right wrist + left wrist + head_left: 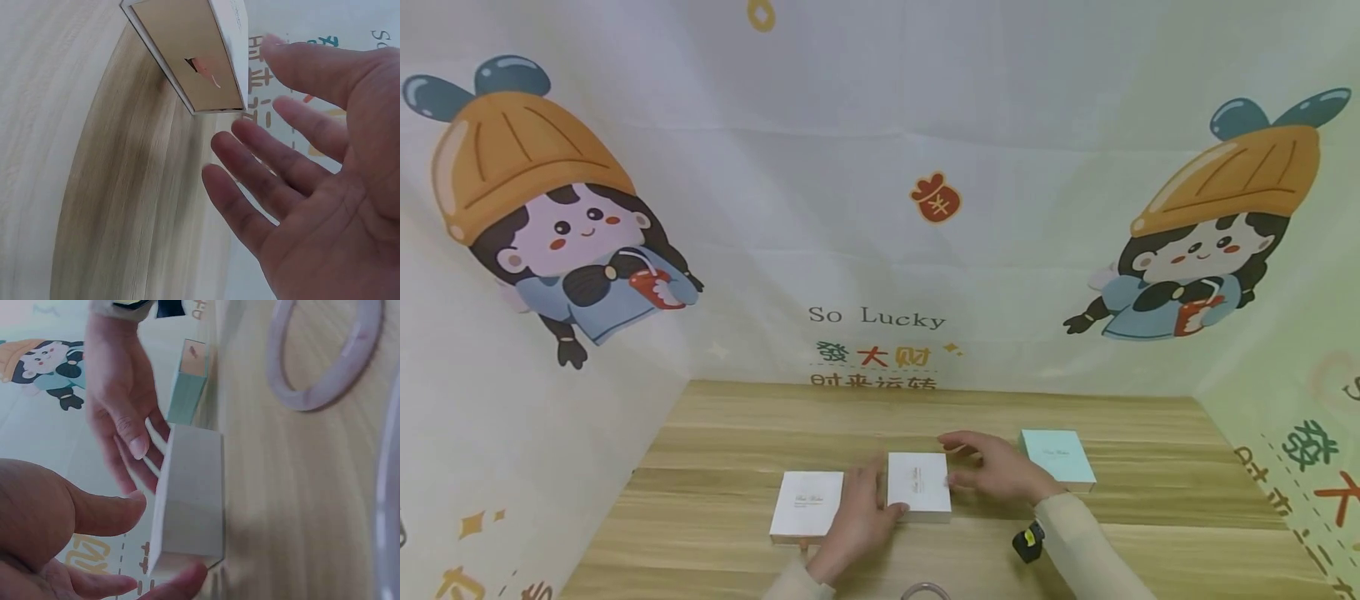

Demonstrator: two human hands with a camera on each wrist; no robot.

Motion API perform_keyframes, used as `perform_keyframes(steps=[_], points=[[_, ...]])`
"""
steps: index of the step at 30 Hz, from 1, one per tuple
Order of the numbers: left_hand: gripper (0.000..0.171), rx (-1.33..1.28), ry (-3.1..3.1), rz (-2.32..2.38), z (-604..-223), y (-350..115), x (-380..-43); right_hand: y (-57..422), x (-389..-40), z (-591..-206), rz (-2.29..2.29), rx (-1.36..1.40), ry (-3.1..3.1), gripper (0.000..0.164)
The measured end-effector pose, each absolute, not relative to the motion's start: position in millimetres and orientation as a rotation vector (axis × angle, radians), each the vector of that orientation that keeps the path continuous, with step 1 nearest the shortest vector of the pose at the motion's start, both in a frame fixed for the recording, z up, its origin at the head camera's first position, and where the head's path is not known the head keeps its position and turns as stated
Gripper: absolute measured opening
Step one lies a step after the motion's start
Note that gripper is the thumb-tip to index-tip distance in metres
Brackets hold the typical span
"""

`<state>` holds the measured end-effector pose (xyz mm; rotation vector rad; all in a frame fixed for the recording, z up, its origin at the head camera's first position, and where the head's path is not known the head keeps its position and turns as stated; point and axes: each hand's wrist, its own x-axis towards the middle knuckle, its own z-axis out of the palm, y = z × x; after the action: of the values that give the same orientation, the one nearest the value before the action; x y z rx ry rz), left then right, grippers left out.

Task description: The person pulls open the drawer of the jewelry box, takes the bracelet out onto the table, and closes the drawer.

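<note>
A square white box with small print on its lid lies flat between my hands. My left hand is at its left side, thumb by the near left corner, fingers spread and relaxed. On the other side my right hand hovers loosely, fingertips close to the right edge. From the right wrist view, this box shows a tan side with a small ribbon tab, and the right fingers are apart from it. A second white box lies left of my left hand, which partly covers it.
A mint-green box lies behind my right forearm. Near the front edge is a pale pink ring-shaped bangle, with part of another curved rim beside it. Printed cloth walls surround the wooden table at the back and sides.
</note>
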<state>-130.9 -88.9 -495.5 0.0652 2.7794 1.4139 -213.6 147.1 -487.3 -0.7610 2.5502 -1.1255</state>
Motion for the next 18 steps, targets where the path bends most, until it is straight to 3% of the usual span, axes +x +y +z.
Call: perform_keyframes(steps=[12, 18], points=[[0.063, 0.081, 2.802, 1.437, -507, -87, -132, 137, -223, -496, -1.118, -0.809, 2.492, 0.044], [0.043, 0.074, 2.801, 1.446, -509, -88, -135, 134, -221, -498, -1.116, -0.72, 2.538, 0.042]])
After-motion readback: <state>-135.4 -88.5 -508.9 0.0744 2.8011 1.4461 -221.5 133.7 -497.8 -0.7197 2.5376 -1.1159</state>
